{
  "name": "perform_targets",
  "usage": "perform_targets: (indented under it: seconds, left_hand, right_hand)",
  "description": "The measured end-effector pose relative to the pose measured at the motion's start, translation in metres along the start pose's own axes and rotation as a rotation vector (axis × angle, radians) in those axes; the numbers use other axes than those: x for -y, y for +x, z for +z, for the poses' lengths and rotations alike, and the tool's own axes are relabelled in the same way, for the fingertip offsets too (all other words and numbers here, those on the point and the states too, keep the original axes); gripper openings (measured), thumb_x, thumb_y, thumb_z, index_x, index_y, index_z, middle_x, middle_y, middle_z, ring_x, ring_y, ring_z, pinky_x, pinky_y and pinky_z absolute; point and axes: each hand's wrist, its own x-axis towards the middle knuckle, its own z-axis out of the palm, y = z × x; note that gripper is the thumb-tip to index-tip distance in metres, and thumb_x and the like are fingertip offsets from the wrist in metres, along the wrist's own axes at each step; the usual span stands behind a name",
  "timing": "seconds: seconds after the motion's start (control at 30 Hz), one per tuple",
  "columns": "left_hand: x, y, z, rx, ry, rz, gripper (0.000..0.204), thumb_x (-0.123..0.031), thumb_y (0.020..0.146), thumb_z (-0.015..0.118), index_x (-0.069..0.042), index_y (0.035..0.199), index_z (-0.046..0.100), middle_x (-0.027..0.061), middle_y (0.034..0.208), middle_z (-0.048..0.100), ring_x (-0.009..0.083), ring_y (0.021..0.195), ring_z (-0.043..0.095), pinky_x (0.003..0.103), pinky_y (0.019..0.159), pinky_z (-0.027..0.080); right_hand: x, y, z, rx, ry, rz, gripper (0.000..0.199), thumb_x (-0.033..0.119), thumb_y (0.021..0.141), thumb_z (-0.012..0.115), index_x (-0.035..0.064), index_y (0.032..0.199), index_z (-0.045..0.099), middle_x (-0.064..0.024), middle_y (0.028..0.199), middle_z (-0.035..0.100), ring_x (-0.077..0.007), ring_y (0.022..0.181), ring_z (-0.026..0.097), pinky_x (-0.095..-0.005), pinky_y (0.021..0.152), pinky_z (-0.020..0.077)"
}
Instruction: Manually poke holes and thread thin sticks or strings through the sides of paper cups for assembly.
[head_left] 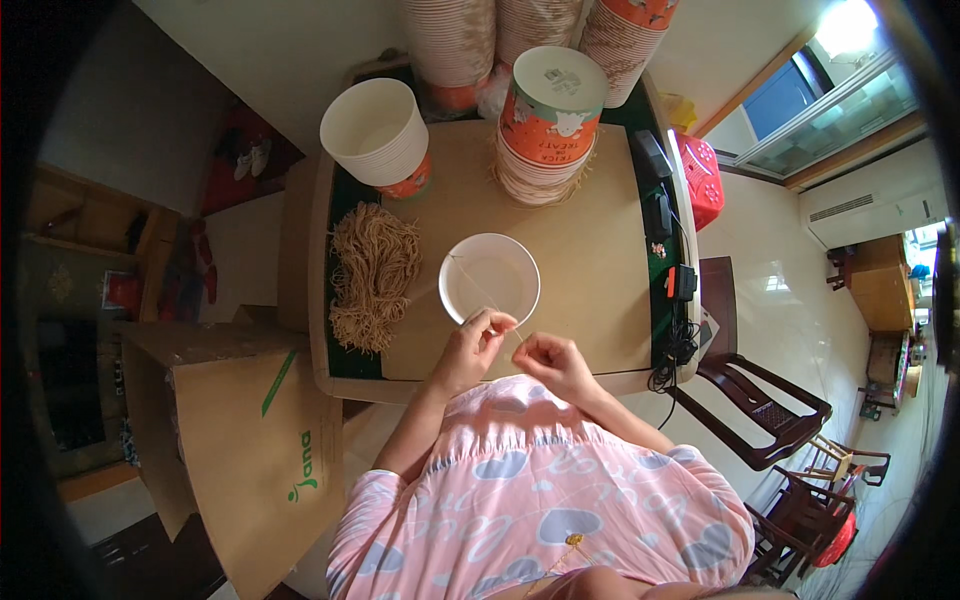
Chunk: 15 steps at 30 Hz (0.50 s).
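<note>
White cup (489, 277) open-side up at table (600, 270) near edge. My left hand (472, 345) pinches thin string (478, 288) at cup rim, string crossing cup mouth. My right hand (553, 362) fingers curled, pinching string end just beside. String bundle (372, 275) lies left of cup.

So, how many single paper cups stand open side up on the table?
2: a white paper cup before the hands, another at the back left. Stacks may hide more.
</note>
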Motion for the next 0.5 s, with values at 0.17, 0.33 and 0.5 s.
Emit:
perform_targets:
  seconds: [0.17,0.33,0.5]
  left_hand:
    - [0.043,0.017,0.009,0.010,0.896,0.308,0.056,-0.006,0.070,0.063,-0.010,0.123,0.046,0.0111,0.126,0.046,0.0280,0.119,0.041,0.040,0.099,0.033]
    - [0.067,0.042,0.009,-0.189,0.810,0.261,0.028,-0.004,0.076,0.056,-0.006,0.104,0.058,0.0137,0.095,0.062,0.0319,0.082,0.060,0.043,0.074,0.046]
    - [0.033,0.049,0.001,-0.146,0.649,0.171,0.033,-0.001,0.077,0.054,-0.007,0.109,0.056,0.0144,0.089,0.060,0.0340,0.080,0.059,0.042,0.069,0.048]
  right_hand:
    - [0.004,-0.007,-0.003,0.410,0.151,-0.143,0.006,0.006,0.086,0.058,0.0004,0.089,0.059,0.0007,0.081,0.056,-0.0067,0.077,0.052,-0.0218,0.071,0.0430]
    - [-0.034,0.025,-0.018,-0.117,0.279,0.033,0.012,0.011,0.087,0.059,-0.0010,0.089,0.060,-0.0038,0.086,0.062,-0.0099,0.081,0.058,-0.0244,0.078,0.0469]
    - [-0.065,0.067,-0.025,-0.461,0.104,-0.054,0.016,0.011,0.084,0.062,-0.0024,0.093,0.060,-0.0060,0.088,0.064,-0.0105,0.078,0.059,-0.0237,0.070,0.0483]
